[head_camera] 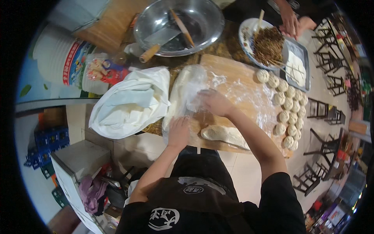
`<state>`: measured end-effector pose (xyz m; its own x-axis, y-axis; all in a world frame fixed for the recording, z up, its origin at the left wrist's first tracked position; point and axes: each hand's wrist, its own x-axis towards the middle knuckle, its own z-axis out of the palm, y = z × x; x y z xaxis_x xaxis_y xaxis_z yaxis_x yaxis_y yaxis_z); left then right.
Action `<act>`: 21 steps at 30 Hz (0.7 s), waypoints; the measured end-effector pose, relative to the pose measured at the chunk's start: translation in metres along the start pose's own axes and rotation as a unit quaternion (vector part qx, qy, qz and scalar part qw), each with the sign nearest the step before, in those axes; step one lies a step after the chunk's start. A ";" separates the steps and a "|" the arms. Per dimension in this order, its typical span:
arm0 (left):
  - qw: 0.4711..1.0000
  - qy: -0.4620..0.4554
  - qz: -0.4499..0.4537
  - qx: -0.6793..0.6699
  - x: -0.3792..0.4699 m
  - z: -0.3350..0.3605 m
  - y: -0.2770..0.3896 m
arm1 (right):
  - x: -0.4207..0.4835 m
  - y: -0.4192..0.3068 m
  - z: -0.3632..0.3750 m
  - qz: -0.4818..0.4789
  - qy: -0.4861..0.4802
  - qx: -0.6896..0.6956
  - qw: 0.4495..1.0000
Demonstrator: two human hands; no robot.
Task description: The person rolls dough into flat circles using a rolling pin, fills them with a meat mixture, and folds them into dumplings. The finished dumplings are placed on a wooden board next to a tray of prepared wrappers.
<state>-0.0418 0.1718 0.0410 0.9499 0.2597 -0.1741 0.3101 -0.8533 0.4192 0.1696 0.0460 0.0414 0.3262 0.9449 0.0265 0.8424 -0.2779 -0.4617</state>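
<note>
A long mass of dough (178,90) lies along the left side of a floured wooden board (233,73), partly under clear plastic film (195,87). My left hand (179,132) rests over the film at the dough's near end, fingers extended; whether it grips the film is unclear. Bent fingers of my right hand (215,102) hold the crumpled film at the dough's right side. A smaller dough roll (223,135) sits near the board's front edge, partly behind my right forearm. Several pleated buns (287,103) stand in rows at the board's right end.
Left of the dough is an open white flour sack (122,111). Behind stands a steel basin (201,44) with a dough scraper (160,41) and a rolling pin (182,27). A bowl of filling (268,46) and a metal tray (306,76) are near another person's hands (289,20).
</note>
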 end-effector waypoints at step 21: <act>0.962 -0.141 0.213 0.093 0.139 -0.004 0.073 | -0.237 0.023 -0.009 0.399 0.098 0.062 0.910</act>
<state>0.1132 0.1473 0.0511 0.9330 -0.2417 -0.2667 -0.1420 -0.9280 0.3444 0.1157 -0.1855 0.0325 0.8926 0.3995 -0.2091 0.2541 -0.8287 -0.4987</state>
